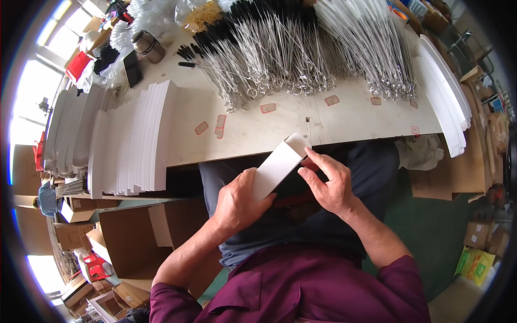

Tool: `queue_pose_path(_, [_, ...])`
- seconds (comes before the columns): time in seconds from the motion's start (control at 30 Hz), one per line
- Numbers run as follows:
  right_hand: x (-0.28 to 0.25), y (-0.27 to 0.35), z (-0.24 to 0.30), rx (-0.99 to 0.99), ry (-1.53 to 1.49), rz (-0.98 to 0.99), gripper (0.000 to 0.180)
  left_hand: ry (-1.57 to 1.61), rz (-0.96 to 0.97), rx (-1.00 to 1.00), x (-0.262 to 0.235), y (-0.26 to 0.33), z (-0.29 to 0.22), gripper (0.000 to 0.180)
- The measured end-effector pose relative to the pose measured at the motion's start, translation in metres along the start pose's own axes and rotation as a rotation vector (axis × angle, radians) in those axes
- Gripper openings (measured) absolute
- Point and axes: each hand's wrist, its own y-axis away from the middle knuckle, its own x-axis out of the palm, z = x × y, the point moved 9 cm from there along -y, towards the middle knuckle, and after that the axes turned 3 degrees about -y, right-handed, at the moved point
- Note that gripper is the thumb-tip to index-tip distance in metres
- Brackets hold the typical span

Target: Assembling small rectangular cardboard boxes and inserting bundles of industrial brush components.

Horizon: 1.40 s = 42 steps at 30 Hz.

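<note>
White box (277,171) between hands (237,199) (335,185), red-bordered labels (268,108) beyond

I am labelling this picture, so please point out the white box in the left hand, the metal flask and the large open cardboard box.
White box (278,169): head view, its long side.
Metal flask (150,49): head view, its body.
Open cardboard box (127,232): head view, inner wall.

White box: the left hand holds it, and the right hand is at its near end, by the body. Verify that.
Only the end is wrong: the head view shows the right hand at the far end, toward the table. The left hand does hold the white box.
</note>
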Motion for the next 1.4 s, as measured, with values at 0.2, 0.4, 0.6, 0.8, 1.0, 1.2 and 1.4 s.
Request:
queue_pose_path(0.2, [0.023, 0.014, -0.034, 0.44, -0.41, 0.071, 0.027, 0.012, -0.009, 0.032, 0.014, 0.002, -0.004, 0.067])
queue_pose_path(0.4, [0.04, 0.02, -0.031, 0.548, -0.467, 0.228, 0.023, 0.088, 0.009, 0.036, 0.019, -0.01, -0.018, 0.076])
queue_pose_path(0.6, [0.042, 0.014, -0.021, 0.492, -0.398, 0.31, 0.02, 0.174, 0.021, 0.015, 0.025, -0.015, -0.02, 0.078])
queue_pose_path(0.8, [0.048, 0.015, -0.018, 0.453, -0.385, 0.335, 0.018, 0.2, 0.017, 0.002, 0.027, -0.015, -0.017, 0.075])
queue_pose_path(1.0, [0.049, 0.016, -0.015, 0.43, -0.35, 0.342, 0.017, 0.229, -0.008, 0.021, 0.026, -0.014, -0.016, 0.069])
queue_pose_path(1.2, [0.046, 0.023, -0.01, 0.419, -0.405, 0.171, 0.03, 0.248, -0.013, 0.05, 0.027, -0.014, -0.019, 0.056])
queue_pose_path(1.4, [0.055, 0.042, -0.03, 0.637, -0.603, 0.1, 0.037, 0.177, -0.033, 0.065, 0.027, -0.013, -0.019, 0.048])
